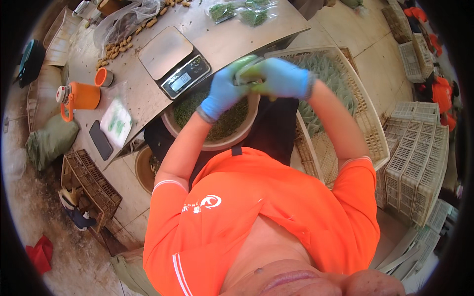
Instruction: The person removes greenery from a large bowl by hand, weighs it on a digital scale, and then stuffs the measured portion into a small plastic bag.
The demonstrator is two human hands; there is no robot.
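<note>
Both of my hands wear blue gloves with green-stained fingers. Between them is a small clear plastic pack (246,74), blurred by motion, so its contents are hard to make out. My left hand (224,90) grips its left side above a round basin (218,143) of chopped green plant matter. From the right, my right hand (283,77) holds the pack near the table edge. A digital scale (166,51) with a bare steel plate lies beyond my left hand. Just right of my right hand, a large plastic crate (376,137) holds many clear plastic packs (327,74).
Filled green packs (253,16) lie at the back of the metal table (233,46). Loose peanuts (118,48), an orange jug (85,95), an orange cup (103,77) and a phone (100,140) occupy its left side. Stacked crates (416,166) stand right; a brown crate (90,185) sits left.
</note>
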